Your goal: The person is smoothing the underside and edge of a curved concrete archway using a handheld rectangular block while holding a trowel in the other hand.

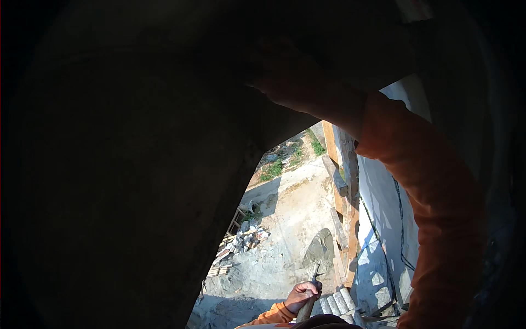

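At the lower edge my left hand [299, 296] is closed around a wooden-handled tool [305, 312]. A thin, pale metal part sticks up past the fingers; the kind of tool cannot be made out. My right arm, in an orange sleeve [438, 181], curves up from the lower right. My right hand [282, 74] reaches to a large dark surface [137, 164] overhead and to the left. Deep shadow hides its fingers, so I cannot tell whether it holds anything or just touches the surface.
Far below lies sandy ground [296, 203] with a heap of rubble [241, 241] and green plants [271, 171]. Wooden planks [339, 192] run upright beside a pale sheet [375, 192] with dark cords. Several pale cylindrical pieces [337, 302] lie near my left hand.
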`<action>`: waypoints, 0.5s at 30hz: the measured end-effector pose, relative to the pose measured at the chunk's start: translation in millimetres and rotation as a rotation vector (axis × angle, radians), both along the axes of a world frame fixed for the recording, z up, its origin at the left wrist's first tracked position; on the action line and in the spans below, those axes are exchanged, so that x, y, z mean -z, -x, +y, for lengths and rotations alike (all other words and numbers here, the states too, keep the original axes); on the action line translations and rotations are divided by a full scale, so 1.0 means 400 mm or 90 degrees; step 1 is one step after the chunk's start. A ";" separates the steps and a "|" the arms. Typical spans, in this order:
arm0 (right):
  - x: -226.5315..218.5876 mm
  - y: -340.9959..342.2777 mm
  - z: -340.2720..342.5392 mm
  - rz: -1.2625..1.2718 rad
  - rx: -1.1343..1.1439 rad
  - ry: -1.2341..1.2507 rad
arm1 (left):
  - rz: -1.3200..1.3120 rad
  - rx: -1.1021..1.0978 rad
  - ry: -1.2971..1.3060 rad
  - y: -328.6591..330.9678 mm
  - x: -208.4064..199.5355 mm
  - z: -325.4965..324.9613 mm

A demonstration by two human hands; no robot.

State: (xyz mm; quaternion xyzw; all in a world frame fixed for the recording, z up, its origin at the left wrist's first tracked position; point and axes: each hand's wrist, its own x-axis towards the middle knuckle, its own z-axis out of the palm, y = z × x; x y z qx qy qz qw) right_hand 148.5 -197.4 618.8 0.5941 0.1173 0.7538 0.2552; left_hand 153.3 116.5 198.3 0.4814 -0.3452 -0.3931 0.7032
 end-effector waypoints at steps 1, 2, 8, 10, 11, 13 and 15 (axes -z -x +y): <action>-0.047 0.001 0.015 -0.036 -0.010 -0.019 | -0.013 -0.020 -0.016 0.002 -0.007 0.016; -0.037 -0.011 0.019 -0.032 -0.037 -0.025 | -0.024 -0.022 -0.015 0.001 -0.002 0.020; 0.138 -0.009 0.037 0.064 -0.081 0.043 | -0.029 -0.012 0.028 0.014 -0.013 0.001; 0.075 -0.005 0.029 0.023 -0.088 0.066 | -0.008 -0.007 0.030 -0.002 0.018 -0.001; 0.005 -0.009 0.020 -0.004 -0.070 -0.010 | -0.023 -0.013 0.025 -0.001 0.012 -0.009; -0.134 -0.021 0.004 -0.055 -0.036 -0.175 | -0.048 -0.011 0.025 -0.004 0.008 -0.001; -0.120 -0.008 0.021 -0.069 -0.113 -0.209 | -0.073 -0.015 0.045 0.013 0.003 -0.005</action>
